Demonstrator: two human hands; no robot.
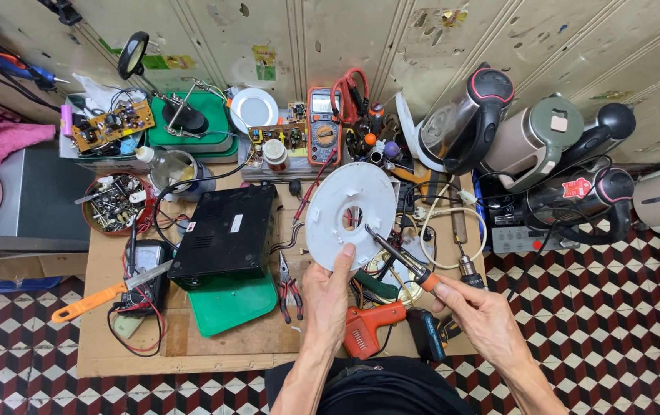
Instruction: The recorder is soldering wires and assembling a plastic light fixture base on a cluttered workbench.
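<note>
My left hand (325, 296) grips the near rim of a round white plastic disc (344, 197) with a hole at its centre, holding it tilted above the workbench. My right hand (477, 310) holds a soldering iron (400, 257) by its orange collar, with the metal tip pointing up-left at the disc just beside the central hole. An orange and black power drill (370, 327) lies on the bench below both hands.
A black box (226, 234) sits on a green tray (231, 303) to the left, with a multimeter (323, 127), circuit boards, pliers (290, 288) and an orange-handled tool (88, 302) around. Several electric kettles (526, 142) stand at the right. Checkered floor surrounds the wooden bench (191, 346).
</note>
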